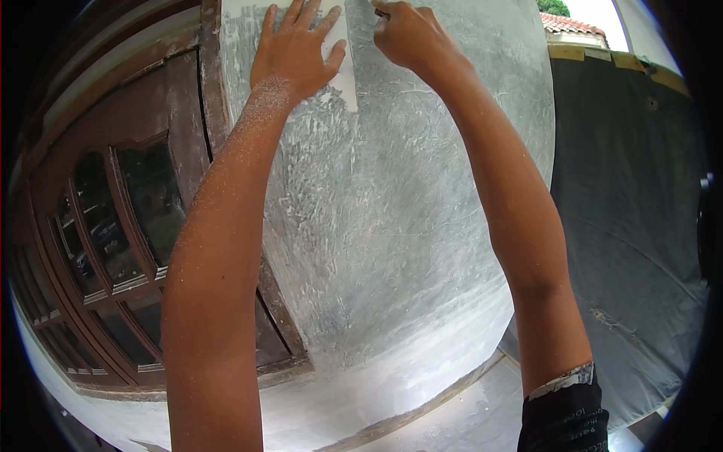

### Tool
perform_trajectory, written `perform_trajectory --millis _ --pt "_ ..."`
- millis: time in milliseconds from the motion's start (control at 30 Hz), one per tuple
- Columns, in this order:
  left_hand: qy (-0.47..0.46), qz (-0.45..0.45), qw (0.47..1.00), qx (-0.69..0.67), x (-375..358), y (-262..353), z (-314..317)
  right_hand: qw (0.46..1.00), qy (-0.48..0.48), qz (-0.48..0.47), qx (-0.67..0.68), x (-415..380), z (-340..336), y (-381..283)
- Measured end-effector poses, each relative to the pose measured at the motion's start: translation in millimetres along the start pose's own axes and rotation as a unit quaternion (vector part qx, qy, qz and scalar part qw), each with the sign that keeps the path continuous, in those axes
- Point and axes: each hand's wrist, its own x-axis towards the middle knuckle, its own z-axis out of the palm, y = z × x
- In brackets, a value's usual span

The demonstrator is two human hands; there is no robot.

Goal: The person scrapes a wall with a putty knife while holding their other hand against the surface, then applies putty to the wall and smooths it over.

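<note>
My left hand (pixel 300 53) lies with spread fingers against the wall (pixel 392 196), over a patch of white coating (pixel 348 87) with a ragged lower edge. White dust speckles its wrist and forearm. Up at the top edge of the view, my right hand (pixel 413 34) is closed around a small dark-handled tool (pixel 382 13). Most of that tool is hidden by the fingers or cut off by the frame, so its kind does not show. Below both hands the wall is rough grey, streaked with white remnants.
A brown wooden window frame with glass panes (pixel 120 218) borders the wall on the left. To the right hangs a dark sheet (pixel 625 226) with a taped top edge. A pale floor (pixel 452 403) runs below the wall; a tiled roof (pixel 570 22) shows beyond.
</note>
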Motion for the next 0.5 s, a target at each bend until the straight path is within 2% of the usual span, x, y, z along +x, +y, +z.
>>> perform_trajectory --millis 33,67,133,267,333,500 --pt "0.002 0.002 1.000 0.004 -0.9 -1.1 -0.2 0.998 -0.048 0.047 0.020 -2.2 -6.1 -8.6" --pt "-0.001 0.001 1.000 0.004 -2.0 -1.4 -0.1 0.997 -0.051 0.047 0.021 -10.8 -0.5 -4.8" --pt "-0.002 0.002 1.000 -0.004 -0.9 -1.7 0.1 0.997 0.043 -0.028 -0.063 -29.5 14.9 9.7" --pt "-0.006 0.002 1.000 0.002 0.3 -0.4 -3.0 0.998 0.046 -0.035 -0.041 -20.4 24.1 18.9" --pt "-0.004 -0.003 1.000 -0.004 -2.7 2.7 -8.2 0.993 0.083 -0.070 -0.052 4.0 27.2 18.6" --pt "-0.003 0.005 1.000 -0.007 -0.9 -2.7 0.5 0.999 0.030 -0.028 -0.024 -21.5 28.3 18.0"
